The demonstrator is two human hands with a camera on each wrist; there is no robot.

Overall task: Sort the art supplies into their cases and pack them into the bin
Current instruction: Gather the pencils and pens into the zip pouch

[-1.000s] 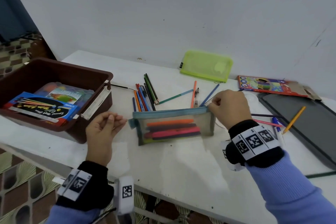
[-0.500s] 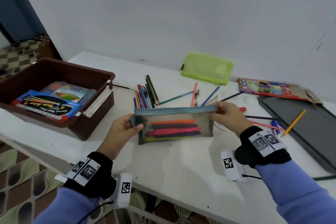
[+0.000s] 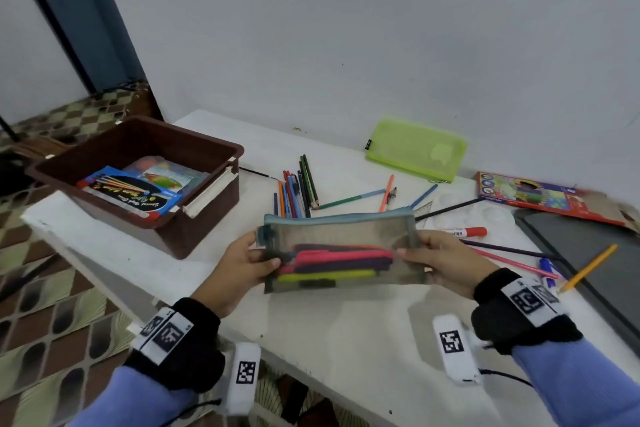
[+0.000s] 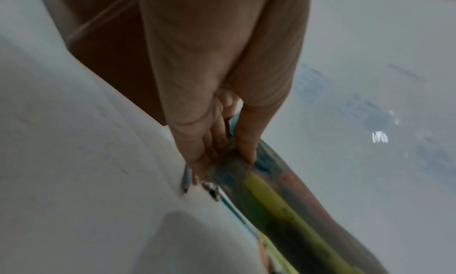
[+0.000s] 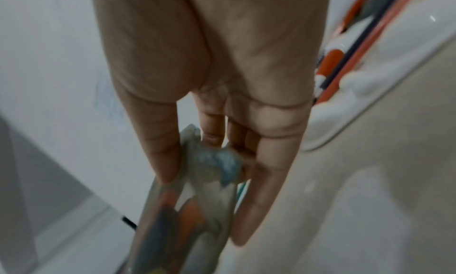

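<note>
Head view shows the mesh pouch [image 3: 337, 248] of markers now lifted off the table [image 3: 346, 329], where it lay 1 second ago, left hand [image 3: 239, 267] and right hand [image 3: 443, 262] each pinching 1 end, seemingly ready for the brown bin [image 3: 221, 149].

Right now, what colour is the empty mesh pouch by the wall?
Lime green pouch; the head view shows it best.

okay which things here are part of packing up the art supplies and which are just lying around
Part of the job:
grey mesh pouch of markers, gripped by left hand and right hand
brown plastic bin
loose coloured pencils
lime-green mesh pouch

Lying about:
dark grey flat board
</note>
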